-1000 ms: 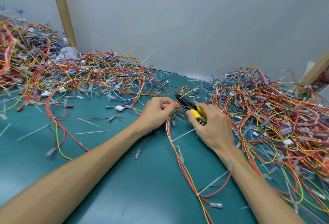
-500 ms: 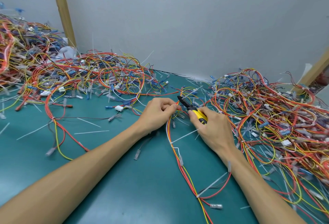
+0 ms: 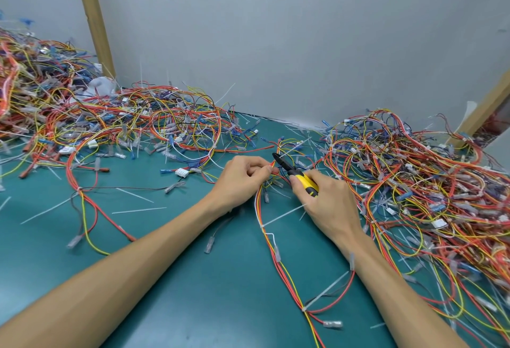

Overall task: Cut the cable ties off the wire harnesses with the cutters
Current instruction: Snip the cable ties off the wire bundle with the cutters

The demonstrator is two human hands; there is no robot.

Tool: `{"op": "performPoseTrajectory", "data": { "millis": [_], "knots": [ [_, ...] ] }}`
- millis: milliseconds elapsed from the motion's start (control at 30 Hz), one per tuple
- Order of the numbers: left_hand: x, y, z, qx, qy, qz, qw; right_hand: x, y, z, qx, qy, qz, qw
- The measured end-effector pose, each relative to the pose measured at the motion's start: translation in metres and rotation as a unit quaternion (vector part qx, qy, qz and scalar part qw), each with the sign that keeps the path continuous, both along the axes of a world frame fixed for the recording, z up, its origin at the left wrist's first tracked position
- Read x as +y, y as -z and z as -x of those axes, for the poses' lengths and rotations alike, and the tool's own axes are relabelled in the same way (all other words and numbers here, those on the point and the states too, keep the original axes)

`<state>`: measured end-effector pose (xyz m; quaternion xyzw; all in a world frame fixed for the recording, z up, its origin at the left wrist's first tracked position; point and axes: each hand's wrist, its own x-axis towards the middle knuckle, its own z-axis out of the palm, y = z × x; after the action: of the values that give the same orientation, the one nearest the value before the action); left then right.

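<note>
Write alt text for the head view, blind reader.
A left hand pinches a wire harness while the right hand holds yellow-handled cutters close to it, on a green table. Tangled harness piles lie on both sides, loose cable ties scattered between.

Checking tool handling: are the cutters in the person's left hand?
No, the right hand grips the yellow-handled cutters, while the left hand pinches the wire harness.

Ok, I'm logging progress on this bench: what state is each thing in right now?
harness: lies on the mat, two cable ties uncut.
cutters: held, tip beside the pinched wires.
left hand: pinches the harness.
right hand: grips the cutters.
</note>
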<state>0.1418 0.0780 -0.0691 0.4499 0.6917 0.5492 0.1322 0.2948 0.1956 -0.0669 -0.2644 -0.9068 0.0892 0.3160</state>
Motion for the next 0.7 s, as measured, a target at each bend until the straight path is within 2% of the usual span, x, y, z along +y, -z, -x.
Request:
{"op": "performPoseTrajectory", "data": {
  "millis": [700],
  "knots": [
    [0.0000, 0.0000, -0.0017, -0.011, -0.002, -0.001, 1.000, -0.0001, 0.0000, -0.0001, 0.004, 0.006, 0.002, 1.000]
  ]
}}
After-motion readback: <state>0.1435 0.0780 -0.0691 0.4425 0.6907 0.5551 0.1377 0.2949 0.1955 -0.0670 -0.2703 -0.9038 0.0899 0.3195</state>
